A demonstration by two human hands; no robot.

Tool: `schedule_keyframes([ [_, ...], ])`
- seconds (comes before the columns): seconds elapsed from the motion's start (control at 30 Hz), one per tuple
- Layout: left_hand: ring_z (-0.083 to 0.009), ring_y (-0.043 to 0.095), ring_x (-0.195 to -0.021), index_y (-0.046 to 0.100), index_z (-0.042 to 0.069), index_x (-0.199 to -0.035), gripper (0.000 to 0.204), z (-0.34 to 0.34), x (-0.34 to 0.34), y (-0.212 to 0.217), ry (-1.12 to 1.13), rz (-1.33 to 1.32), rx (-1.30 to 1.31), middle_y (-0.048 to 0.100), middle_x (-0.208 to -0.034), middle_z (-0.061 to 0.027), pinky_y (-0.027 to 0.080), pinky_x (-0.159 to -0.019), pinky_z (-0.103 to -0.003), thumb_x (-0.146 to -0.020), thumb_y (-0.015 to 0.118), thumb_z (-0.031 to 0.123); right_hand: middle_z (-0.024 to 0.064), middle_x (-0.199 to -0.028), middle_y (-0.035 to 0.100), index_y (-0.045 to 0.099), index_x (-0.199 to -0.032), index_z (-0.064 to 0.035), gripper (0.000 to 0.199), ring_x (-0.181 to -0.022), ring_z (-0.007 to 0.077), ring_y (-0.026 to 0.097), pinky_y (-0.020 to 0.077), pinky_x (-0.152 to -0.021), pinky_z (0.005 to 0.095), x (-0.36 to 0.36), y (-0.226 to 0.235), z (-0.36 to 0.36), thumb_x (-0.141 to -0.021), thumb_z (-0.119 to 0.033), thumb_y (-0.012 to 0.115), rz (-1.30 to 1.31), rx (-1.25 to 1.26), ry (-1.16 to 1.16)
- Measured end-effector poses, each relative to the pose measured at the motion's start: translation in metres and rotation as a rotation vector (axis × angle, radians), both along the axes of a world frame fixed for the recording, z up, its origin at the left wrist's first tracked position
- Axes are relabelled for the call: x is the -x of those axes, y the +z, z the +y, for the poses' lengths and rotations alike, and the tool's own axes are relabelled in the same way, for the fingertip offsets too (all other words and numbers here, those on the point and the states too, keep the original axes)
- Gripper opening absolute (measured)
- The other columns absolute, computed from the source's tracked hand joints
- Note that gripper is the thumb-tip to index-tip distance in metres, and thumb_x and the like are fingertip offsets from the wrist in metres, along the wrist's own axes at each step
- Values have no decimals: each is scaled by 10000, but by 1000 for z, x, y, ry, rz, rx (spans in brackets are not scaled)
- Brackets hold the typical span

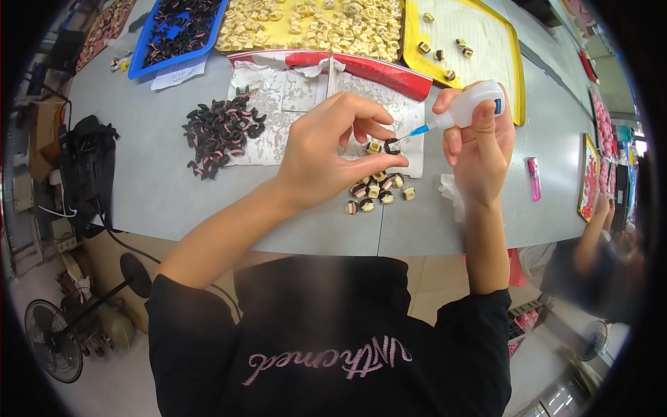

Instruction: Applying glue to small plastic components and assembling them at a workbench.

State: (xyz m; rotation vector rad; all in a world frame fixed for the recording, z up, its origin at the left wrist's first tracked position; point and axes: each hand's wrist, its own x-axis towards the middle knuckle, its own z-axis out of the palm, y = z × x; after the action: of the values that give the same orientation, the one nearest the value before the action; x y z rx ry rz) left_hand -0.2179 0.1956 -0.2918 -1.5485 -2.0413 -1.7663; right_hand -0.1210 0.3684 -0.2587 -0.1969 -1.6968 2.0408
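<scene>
Between the thumb and forefinger of my left hand [321, 144] is a small black piece [392, 146], its details too small to make out. My right hand [492, 149] is wrapped round a whitish squeeze bottle [472, 104], tilted down to the left. The bottle's blue needle tip [420, 130] points at the small piece; whether it touches cannot be told. Just below my left fingers lies a cluster of small cream-and-black pieces [375, 191]. Left of that hand sits a heap of black pieces with pink edges [221, 133].
Behind stand a blue tray [141, 59] of black pieces, a yellow tray [295, 40] full of cream pieces and another yellow tray [520, 76] holding several pieces. A red-and-white strip [379, 75] runs before them. A pink lighter-like object [534, 179] lies right. Another person [590, 267] is far right.
</scene>
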Motion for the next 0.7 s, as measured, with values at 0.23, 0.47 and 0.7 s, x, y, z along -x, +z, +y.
schedule_keyframes([
  [0.23,-73,570,-638,483,49,-1001,536,-3,3,3,177,-49,-206,674,-828,-39,423,-535,-194,-627,857,140,244,-1122,599,403,-1011,-60,296,-794,105,548,443,-653,219,9,1,6,-946,-331,502,109,-2,-14],
  [0.47,-80,546,-634,487,60,-984,531,-15,10,2,314,-45,-179,662,-832,-46,409,-535,-201,-615,863,124,93,-890,600,546,-904,-14,277,-811,203,601,482,-711,310,2,-7,1,-717,-53,747,-169,-833,83],
  [0.7,-86,553,-644,523,65,-959,451,-10,10,6,264,-35,-90,660,-843,-44,420,-536,-212,-644,841,120,97,-797,575,560,-913,-13,249,-724,228,569,468,-672,293,-1,1,22,-741,-84,725,-70,-1047,-68],
])
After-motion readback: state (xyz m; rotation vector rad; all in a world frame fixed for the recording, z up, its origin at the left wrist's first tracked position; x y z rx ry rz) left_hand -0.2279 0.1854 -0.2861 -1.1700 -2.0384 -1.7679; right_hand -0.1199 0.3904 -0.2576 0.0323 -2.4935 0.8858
